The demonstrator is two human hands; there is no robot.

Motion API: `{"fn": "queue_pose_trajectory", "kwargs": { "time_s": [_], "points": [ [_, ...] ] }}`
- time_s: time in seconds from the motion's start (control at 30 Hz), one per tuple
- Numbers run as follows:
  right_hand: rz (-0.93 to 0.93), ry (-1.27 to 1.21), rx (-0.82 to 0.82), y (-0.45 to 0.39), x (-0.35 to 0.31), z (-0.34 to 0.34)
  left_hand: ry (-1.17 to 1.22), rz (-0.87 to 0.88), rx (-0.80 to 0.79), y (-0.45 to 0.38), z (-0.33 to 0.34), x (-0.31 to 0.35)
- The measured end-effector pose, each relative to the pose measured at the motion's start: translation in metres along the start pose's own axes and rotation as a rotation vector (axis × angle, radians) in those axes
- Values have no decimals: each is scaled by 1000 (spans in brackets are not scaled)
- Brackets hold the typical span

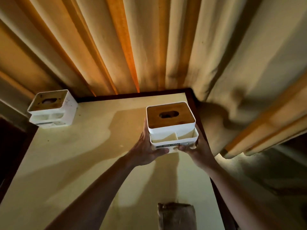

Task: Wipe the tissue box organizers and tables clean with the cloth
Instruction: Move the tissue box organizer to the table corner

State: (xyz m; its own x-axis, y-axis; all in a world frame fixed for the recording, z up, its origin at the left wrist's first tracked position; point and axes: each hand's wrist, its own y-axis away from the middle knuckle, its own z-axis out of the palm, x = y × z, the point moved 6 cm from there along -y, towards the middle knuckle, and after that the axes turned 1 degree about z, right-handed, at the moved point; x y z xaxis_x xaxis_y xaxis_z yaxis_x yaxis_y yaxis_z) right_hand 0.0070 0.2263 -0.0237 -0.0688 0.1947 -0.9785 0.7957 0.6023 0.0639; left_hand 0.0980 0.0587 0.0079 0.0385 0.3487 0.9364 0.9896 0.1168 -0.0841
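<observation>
- Pleated curtains (149, 44) behind; cream bench (83, 155) with dark edge.
- Second organizer (51, 110) on far-left corner; cloth (177, 214) near edge.
- Tissue box organizer (172, 127) at far right, gripped between left hand (146, 150) and right hand (197, 151), fingers curled on its sides.

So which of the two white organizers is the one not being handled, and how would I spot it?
Start at the cream table before the curtain. Go to its far left corner: the organizer sits there alone, untouched. Unlike the other organizer, gripped by the left hand and right hand, its lid looks paler and blotchy.
</observation>
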Motion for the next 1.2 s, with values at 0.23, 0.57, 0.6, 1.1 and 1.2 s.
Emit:
{"fn": "queue_pose_trajectory", "kwargs": {
  "time_s": [0.23,0.57,0.6,1.1,1.2],
  "points": [
    [19,-20,112,-58,24,-13,-152,45,-13,-72,-10,-48],
    [27,78,162,-133,65,-38,-366,67,2,-150,-12,-91],
    [23,78,161,-138,68,-39,-392,54,7,-154,-11,-96],
    [2,92,130,-170,73,-38,-552,-71,32,-173,-15,-137],
    [-7,84,128,-171,71,-36,-543,-80,24,-177,-19,-139]
  ]
}}
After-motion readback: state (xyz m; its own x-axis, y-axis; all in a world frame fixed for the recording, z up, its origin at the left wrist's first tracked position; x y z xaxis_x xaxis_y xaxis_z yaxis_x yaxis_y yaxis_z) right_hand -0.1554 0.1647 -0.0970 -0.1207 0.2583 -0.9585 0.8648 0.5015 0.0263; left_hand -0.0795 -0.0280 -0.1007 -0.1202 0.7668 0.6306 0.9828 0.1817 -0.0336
